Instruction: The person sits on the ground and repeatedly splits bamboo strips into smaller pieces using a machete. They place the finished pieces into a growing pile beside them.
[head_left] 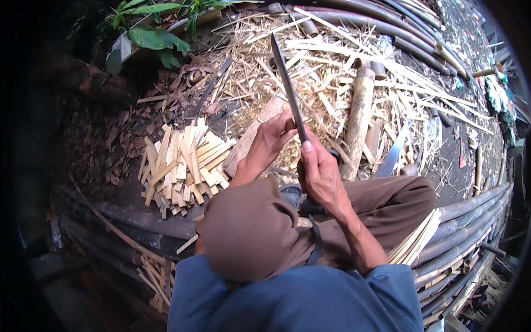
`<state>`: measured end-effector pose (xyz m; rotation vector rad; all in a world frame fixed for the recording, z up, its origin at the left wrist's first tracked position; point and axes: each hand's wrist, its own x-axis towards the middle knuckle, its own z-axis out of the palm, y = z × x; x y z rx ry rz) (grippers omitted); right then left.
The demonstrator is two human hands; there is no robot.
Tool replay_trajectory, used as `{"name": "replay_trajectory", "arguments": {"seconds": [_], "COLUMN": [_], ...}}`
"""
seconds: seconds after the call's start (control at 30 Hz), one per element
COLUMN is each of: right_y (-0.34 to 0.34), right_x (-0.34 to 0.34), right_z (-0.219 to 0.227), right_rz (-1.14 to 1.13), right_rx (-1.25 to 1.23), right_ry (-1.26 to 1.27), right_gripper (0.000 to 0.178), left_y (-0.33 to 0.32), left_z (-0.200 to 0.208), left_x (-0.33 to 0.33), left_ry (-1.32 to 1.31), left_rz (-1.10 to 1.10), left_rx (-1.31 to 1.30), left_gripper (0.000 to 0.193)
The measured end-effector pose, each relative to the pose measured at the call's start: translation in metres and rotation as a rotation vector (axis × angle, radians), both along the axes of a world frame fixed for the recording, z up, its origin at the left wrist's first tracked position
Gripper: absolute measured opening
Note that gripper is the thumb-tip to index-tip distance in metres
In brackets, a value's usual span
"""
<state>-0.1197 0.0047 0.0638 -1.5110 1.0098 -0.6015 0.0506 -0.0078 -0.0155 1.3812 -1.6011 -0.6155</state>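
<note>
My right hand [321, 169] is wrapped round the handle of a long machete [286, 77], whose dark blade points up and away from me. Close against the blade's lower part, my left hand [270, 138] has its fingers curled in; what they pinch, if anything, is hidden. A thick wooden block [239, 152] lies partly behind my left forearm. To its left is a heap of short split bamboo pieces [185, 166]. A handsaw blade [394, 152] rests beyond my right knee.
Shavings and long bamboo strips [332, 50] cover the ground ahead, with a bamboo log [359, 113] among them. Dark poles [381, 36] lie along the far side, and more poles [464, 221] are stacked at right. A bundle of pale strips [415, 240] sits beside my right thigh. Leafy plants [157, 39] grow far left.
</note>
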Motion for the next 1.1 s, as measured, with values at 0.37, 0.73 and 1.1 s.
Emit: {"name": "replay_trajectory", "arguments": {"seconds": [0.37, 0.73, 1.1], "right_y": [0.002, -0.007, -0.029], "right_x": [0.003, 0.011, 0.000], "right_z": [0.005, 0.000, 0.008], "right_rz": [-0.010, 0.052, 0.075], "right_rx": [-0.046, -0.145, -0.081], "right_ry": [-0.018, 0.012, 0.053], "right_gripper": [0.045, 0.047, 0.054], "left_y": [0.003, 0.015, 0.071], "left_z": [0.013, -0.014, -0.048], "left_x": [-0.001, 0.006, 0.043], "left_ry": [-0.071, -0.056, -0.088], "left_rz": [0.077, 0.200, 0.350], "left_rx": [-0.097, -0.001, 0.382], "left_gripper": [0.028, 0.050, 0.046]}}
